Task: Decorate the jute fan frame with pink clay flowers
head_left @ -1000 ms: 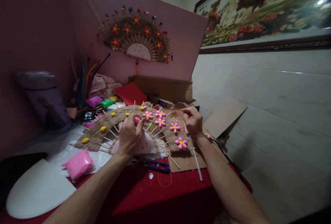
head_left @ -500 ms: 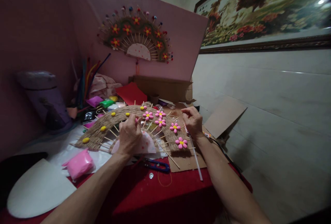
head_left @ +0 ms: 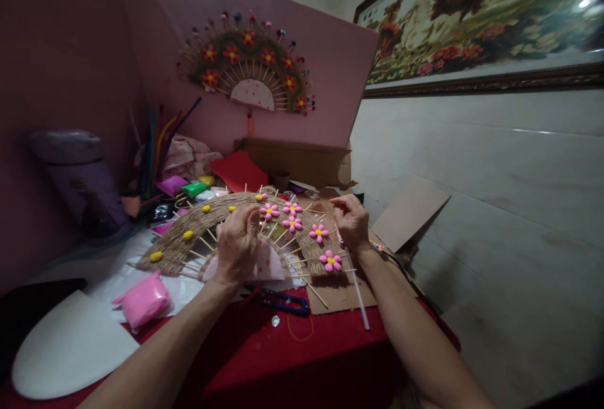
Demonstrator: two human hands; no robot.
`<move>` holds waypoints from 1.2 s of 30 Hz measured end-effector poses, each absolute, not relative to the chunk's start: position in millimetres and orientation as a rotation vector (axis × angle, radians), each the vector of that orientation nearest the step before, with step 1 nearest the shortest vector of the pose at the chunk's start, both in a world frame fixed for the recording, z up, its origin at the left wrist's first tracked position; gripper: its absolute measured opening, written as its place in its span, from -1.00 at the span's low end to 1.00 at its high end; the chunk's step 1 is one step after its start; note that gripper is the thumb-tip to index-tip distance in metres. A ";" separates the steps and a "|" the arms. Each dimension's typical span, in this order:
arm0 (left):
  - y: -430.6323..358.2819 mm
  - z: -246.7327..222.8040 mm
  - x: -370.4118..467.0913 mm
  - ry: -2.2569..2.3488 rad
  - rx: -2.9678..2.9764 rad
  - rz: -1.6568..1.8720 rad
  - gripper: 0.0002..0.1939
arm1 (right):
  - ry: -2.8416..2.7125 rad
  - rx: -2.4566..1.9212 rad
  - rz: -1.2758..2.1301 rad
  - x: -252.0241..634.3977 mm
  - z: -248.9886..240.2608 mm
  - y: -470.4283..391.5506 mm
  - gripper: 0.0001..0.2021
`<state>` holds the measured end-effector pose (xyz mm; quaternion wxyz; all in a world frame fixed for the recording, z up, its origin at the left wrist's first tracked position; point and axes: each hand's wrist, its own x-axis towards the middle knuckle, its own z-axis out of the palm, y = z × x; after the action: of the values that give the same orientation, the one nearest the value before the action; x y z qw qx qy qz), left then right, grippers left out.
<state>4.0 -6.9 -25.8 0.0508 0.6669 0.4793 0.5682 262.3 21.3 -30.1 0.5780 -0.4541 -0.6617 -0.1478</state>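
A pink panel (head_left: 333, 69) bearing a hung fan (head_left: 252, 93) rises behind the desk (head_left: 302, 371), which is covered in red cloth (head_left: 226, 352); at right, a framed picture (head_left: 509, 25) hangs on a tiled wall (head_left: 500, 163). Across the desk stand a purple flask (head_left: 85, 189), a pink pack (head_left: 144, 302), then the flowered fan (head_left: 271, 261), partly blocked by the left hand (head_left: 236, 242), fingers curled narrow, contents hidden. Snips (head_left: 279, 299) lie before it. The right hand (head_left: 352, 221), narrow, is beside a straw (head_left: 357, 289); I cannot tell whether it grips anything.

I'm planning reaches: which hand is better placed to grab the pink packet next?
Probably the left hand: it's nearer the pink packet; the right hand is by the opposite end of the fan.
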 end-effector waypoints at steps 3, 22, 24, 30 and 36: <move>-5.6 -27.2 4.3 1.417 2.082 1.756 -0.65 | -1.549 -1.060 -0.345 262.2 -29.8 21.3 -0.84; -3.5 -29.5 3.3 1.391 1.926 1.814 -0.87 | -1.564 -1.051 -0.331 261.3 -28.6 19.9 -0.86; -4.0 -29.5 3.1 1.398 1.908 1.798 -0.87 | -1.559 -1.052 -0.334 261.0 -28.5 19.6 -0.86; -5.9 -26.9 3.1 1.411 1.876 1.769 -0.84 | -1.552 -1.060 -0.327 260.5 -28.5 18.5 -0.87; -4.6 -25.1 4.1 1.320 2.000 1.851 -0.74 | -1.557 -1.055 -0.320 260.9 -28.7 18.6 -0.87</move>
<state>4.1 -4.6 -25.1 0.0567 0.6594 0.4352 0.6104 260.9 18.6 -28.7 0.5783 -0.4512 -0.6658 -0.1368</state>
